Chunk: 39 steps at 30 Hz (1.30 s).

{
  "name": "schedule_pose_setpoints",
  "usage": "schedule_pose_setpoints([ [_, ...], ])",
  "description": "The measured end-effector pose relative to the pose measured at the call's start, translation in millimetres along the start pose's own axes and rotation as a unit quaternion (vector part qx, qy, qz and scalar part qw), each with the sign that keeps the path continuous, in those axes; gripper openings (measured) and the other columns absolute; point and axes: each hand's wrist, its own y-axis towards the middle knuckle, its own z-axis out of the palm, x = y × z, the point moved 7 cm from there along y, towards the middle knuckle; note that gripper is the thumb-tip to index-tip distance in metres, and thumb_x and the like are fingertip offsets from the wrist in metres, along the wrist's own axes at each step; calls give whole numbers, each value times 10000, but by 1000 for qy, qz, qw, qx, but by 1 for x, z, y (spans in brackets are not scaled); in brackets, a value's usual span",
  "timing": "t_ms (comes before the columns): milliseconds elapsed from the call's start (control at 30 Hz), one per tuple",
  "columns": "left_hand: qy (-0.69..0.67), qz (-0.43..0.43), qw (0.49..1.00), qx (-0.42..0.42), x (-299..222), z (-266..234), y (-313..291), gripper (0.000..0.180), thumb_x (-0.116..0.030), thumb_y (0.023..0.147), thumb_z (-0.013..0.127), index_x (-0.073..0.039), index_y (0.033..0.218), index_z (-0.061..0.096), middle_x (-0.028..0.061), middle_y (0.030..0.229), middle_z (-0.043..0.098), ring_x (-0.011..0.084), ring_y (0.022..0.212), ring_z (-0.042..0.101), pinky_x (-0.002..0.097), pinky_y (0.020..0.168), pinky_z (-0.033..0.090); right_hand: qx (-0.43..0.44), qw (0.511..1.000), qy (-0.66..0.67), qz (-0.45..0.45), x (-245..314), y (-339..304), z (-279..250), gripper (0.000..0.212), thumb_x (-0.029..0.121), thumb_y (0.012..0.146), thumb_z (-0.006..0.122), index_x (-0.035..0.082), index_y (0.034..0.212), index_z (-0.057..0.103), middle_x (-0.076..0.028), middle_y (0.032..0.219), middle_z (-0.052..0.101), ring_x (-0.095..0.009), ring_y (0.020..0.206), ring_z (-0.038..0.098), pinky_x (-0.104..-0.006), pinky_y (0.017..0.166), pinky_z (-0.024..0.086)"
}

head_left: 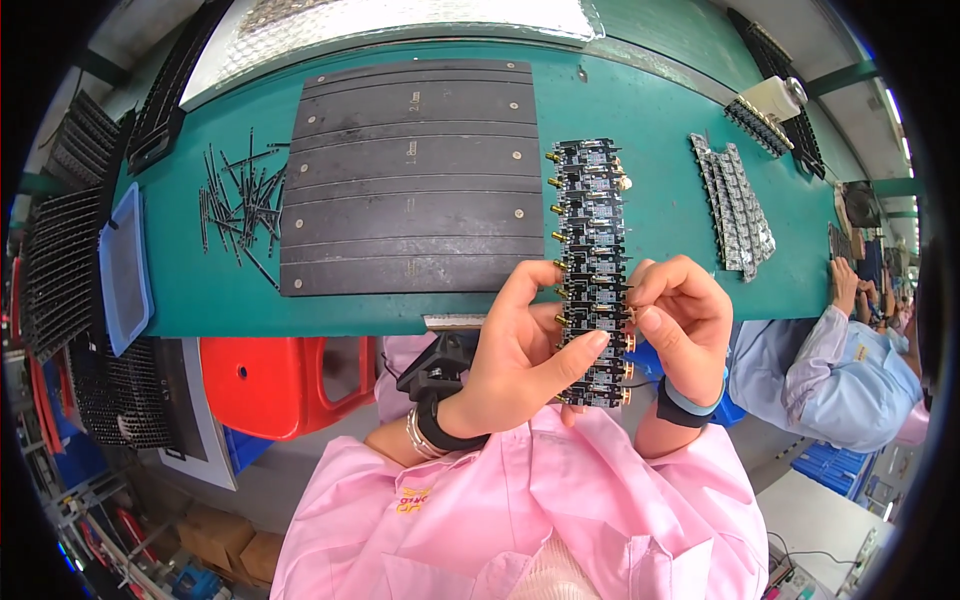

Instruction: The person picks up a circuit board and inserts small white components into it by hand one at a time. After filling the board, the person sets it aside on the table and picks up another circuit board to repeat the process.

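Observation:
A long black circuit board panel (592,220) made of several joined small boards stands lengthwise before me, its lower end over my lap and its upper part above the green table. Brass-coloured connectors stick out along its left edge, and gold-coloured round parts line the lower right edge. My left hand (515,350) grips the lower half, with the thumb across the face and the other fingers partly hidden behind. At the right edge my right hand (690,325) is closed, thumb and forefinger pinched; what lies between them is too small to make out.
A black grooved plate (410,190) lies left of the panel on the green table (660,110). Beyond it are loose black strips (235,205) and a blue tray (122,270). More board panels (735,205) lie right. A red stool (255,390) stands below; another person (840,370) sits right.

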Motion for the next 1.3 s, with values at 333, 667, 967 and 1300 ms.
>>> schedule_pose_setpoints([
  [333, -40, -25, 999, 20, -4, 4, -1, 357, -5, 809, 488, -27, 1056, 230, 131, 879, 555, 118, 654, 575, 215, 442, 474, -47, 993, -96, -51, 15, -8, -7, 134, -86, 705, 557, -72, 827, 503, -91, 769, 518, -126, 723, 515, -219, 631, 424],
  [667, -31, -25, 999, 9, -5, 4, 0, 363, -18, 813, 485, -23, 1065, 224, 131, 862, 555, 126, 604, 578, 209, 392, 458, -23, 983, -145, -107, 21, -5, -1, 166, -114, 656, 586, -75, 813, 550, -146, 800, 562, -170, 722, 531, -240, 621, 430],
  [967, -9, -1, 1000, 1, -3, 3, 1, 353, -13, 814, 450, 9, 1080, 220, 201, 869, 557, 164, 488, 570, 220, 309, 453, -26, 967, -215, -132, 26, -2, 0, 126, -104, 607, 616, -42, 715, 594, -138, 750, 585, -181, 677, 534, -240, 574, 423],
  [1300, -18, -5, 1000, 3, -3, 3, 0, 364, -9, 810, 452, 16, 1085, 215, 192, 847, 559, 154, 470, 562, 219, 307, 448, -20, 952, -257, -165, 28, -1, 2, 117, -107, 593, 615, -30, 680, 603, -120, 719, 594, -175, 662, 536, -235, 554, 421],
])
